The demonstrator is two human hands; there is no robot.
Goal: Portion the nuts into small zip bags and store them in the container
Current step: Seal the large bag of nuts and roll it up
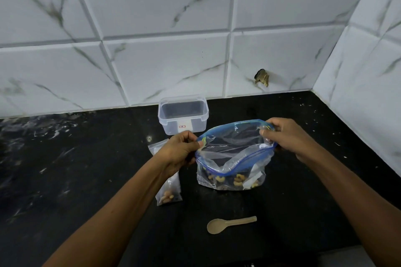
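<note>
Nuts sit at the bottom of the big bag, which stands on the counter in the middle of the view. The bag is clear with a blue zip rim, and its mouth is pulled wide open. The left hand pinches the rim at 9 o'clock of the mouth, fingers curled on the plastic. The right hand pinches the rim at 3 o'clock — its fingers are curled round the edge too. Both hands hold the mouth apart.

At 8 o'clock from the big bag lies a small bag with a few nuts in it, partly under the left arm. Another small bag peeks out behind the left hand; what is inside it cannot be seen.

At 11 o'clock from the big bag stands the box — clear plastic, no lid on, close to the wall. It has a small red label on the front.

At 6 o'clock lies a tan spoon, flat on the counter, bowl to the left, well apart from the bag.

The counter is black with pale streaks. The wall is white tile with grey veins.
</note>
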